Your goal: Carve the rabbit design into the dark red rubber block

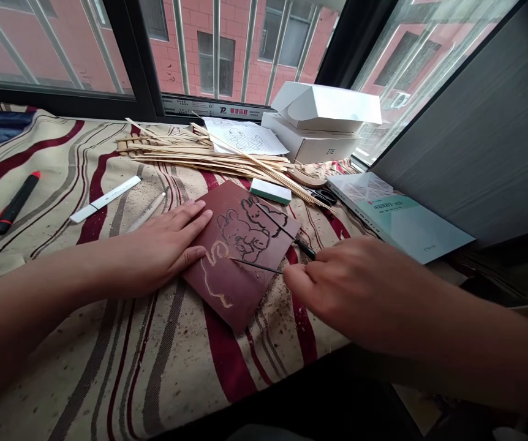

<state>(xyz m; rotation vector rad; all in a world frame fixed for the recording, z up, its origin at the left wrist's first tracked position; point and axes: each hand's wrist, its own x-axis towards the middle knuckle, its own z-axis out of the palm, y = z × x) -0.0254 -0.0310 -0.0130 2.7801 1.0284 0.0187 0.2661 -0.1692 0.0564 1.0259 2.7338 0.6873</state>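
Note:
A reddish-brown board (245,288) lies at an angle on the striped cloth, with dark rabbit outlines and pale carved lines on its face. My left hand (167,242) rests flat on its left edge, fingers stretched out. My right hand (342,288) is closed around a thin-shafted carving tool (259,266), whose tip meets the board beside the pale lines. A second thin shaft with a black handle (304,248) crosses the board's right side and reaches my right fingers; whether they also grip it, I cannot tell.
Behind the board are a white-and-green block (271,190), thin wooden sticks (181,156), a drawn sheet (245,136), scissors (324,196) and white boxes (323,138). A book (402,214) lies right. Leftward are a black-and-red tool (16,202), a white strip (105,199) and a pale pen-like tool (149,209). Crumbs dot the cloth.

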